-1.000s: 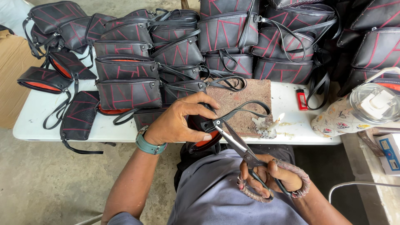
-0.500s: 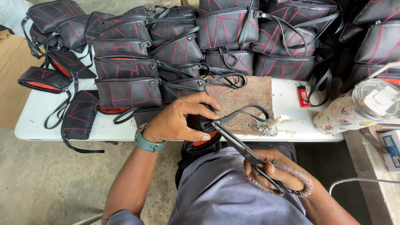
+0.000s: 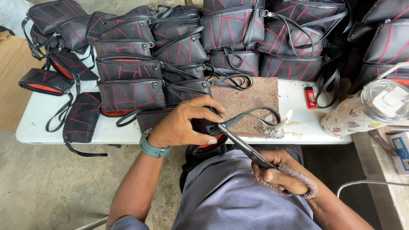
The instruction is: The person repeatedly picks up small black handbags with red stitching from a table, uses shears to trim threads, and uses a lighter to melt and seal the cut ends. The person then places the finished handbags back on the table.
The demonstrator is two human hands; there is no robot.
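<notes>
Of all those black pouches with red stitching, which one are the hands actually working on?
The pouch at the table's near edge, gripped by the left hand. The right hand's scissors touch it; the others sit stacked or lie untouched.

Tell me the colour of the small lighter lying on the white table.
Red; the small lighter shows best in the head view, beside a bag strap.

The left hand (image 3: 184,127) covers most of the small black pouch (image 3: 208,138) it grips — only a red-lined sliver shows beneath. The scissor (image 3: 245,147) tips vanish against that pouch, and the handles are buried in the right hand (image 3: 277,174). Bags (image 3: 383,38) at the top and right are cut by the frame (the patterned bottle (image 3: 366,113) too). The bench (image 3: 51,123) is largely buried.
</notes>
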